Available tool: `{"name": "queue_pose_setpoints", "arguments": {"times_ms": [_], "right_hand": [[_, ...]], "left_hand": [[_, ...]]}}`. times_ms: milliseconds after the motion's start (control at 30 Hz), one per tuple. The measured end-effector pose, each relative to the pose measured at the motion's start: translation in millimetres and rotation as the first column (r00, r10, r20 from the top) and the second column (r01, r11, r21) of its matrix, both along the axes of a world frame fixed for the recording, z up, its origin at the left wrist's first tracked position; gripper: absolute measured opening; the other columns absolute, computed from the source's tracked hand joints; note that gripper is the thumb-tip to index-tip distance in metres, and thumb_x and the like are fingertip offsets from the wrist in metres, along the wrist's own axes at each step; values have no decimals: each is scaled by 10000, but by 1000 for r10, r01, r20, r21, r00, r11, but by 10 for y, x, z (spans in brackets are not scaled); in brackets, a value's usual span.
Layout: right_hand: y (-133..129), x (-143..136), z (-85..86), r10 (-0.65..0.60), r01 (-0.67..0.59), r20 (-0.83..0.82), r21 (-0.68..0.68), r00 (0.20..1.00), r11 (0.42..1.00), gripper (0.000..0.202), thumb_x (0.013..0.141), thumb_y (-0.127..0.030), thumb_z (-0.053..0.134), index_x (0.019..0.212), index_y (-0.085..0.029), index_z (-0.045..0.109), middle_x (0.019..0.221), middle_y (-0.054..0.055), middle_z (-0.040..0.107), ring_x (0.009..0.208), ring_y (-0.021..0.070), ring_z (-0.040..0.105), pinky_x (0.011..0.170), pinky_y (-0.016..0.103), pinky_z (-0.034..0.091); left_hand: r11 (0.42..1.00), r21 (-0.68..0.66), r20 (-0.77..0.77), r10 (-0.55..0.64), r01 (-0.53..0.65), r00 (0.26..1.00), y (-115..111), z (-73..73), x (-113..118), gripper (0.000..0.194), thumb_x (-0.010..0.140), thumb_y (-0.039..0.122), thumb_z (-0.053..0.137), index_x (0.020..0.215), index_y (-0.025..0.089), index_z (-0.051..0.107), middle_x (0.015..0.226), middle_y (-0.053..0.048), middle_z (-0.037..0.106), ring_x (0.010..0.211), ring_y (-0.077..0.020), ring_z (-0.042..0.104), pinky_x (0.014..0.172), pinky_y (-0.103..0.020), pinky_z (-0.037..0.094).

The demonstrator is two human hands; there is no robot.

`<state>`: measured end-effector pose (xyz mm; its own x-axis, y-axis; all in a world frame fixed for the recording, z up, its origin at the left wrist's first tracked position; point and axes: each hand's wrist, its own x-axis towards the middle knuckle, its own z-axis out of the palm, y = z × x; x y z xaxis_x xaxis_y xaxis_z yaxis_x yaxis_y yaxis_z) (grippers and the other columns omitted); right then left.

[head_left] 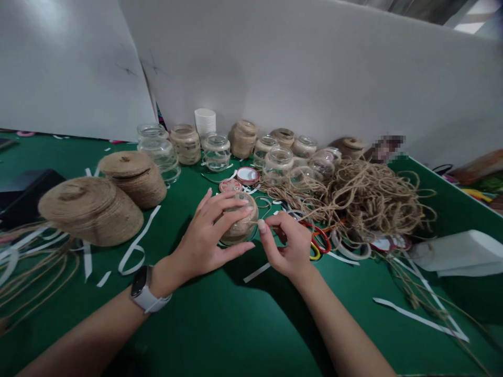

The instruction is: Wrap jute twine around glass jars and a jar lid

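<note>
A glass jar [240, 230], partly wound with jute twine, is on the green table in front of me. My left hand [216, 228], with a watch on its wrist, curls over the jar's top and side and grips it. To the right of the jar, my right hand [288, 241] pinches a strand of jute twine [255, 223] between thumb and forefinger. That strand runs from the jar to my fingertips. Scissors [322, 241] with red and yellow handles lie just beyond my right hand. The jar's lower part is partly hidden by my left hand.
Two twine-covered lidded jars [94, 209] stand at left. Several glass jars [217, 152] line the back beside stacked paper cups [205, 123]. A heap of loose twine [373, 196] lies at right, near a white roll [463, 254]. White strips [137, 246] are scattered about.
</note>
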<state>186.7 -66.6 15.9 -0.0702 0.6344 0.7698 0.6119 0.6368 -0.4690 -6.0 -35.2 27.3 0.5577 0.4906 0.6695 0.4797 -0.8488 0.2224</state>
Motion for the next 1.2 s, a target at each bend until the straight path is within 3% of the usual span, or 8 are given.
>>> {"name": "queue_pose_setpoints", "arguments": {"times_ms": [133,267,500,633,800,1033,1200], "right_hand": [[10,-6,-9,-51,50,15,30,999,998,122,891,-185,582,772,-195,558,630,-32,557,498,72,462,469,219,335],[21,-8,-19,-83,82,26,45,996,996,100,898,-179,585,799,-190,573,652,-24,591,516,73,486,479,214,344],[28,-2,-33,-76,76,22,35,997,997,91,896,-177,582,806,-191,586,680,-11,625,550,87,537,510,215,382],[33,-8,-41,-78,78,19,24,997,997,78,897,-184,583,820,-196,590,680,-11,621,555,92,540,512,221,383],[32,-28,-15,-111,111,5,-11,994,994,124,906,-217,577,783,-200,564,652,-21,584,540,93,508,505,228,364],[66,19,-32,-109,110,14,-58,994,992,185,929,-241,535,748,-204,520,627,-37,516,533,90,458,506,233,341],[53,32,-28,-91,91,7,6,996,996,187,926,-212,544,742,-206,517,627,-36,504,549,97,446,529,248,337]], "left_hand": [[996,62,39,65,-68,997,-14,6,43,345,845,246,688,1169,235,571,1205,-80,651,1285,-296,492,1144,-589,284],[998,37,31,43,-44,999,-50,35,63,367,855,163,642,1209,222,568,1204,-74,670,1307,-300,465,1141,-597,288],[997,56,50,48,-51,998,-79,15,83,359,857,149,611,1207,211,564,1356,-104,575,1341,-304,427,1118,-571,342],[994,100,5,38,-38,999,-66,-35,68,460,866,150,599,1314,206,511,1299,-104,615,1296,-275,501,1141,-532,344],[981,190,-49,47,-37,998,-37,-80,42,565,890,174,579,1427,231,413,1354,-101,591,1328,-283,488,1143,-516,355],[984,171,-67,56,-44,996,-23,-116,39,679,897,157,548,1503,214,250,1441,-132,503,1394,-299,398,1160,-568,289],[978,159,24,131,-133,991,-49,-149,26,623,860,117,548,1445,215,357,1550,-154,303,1436,-339,301,1161,-599,263]]}}
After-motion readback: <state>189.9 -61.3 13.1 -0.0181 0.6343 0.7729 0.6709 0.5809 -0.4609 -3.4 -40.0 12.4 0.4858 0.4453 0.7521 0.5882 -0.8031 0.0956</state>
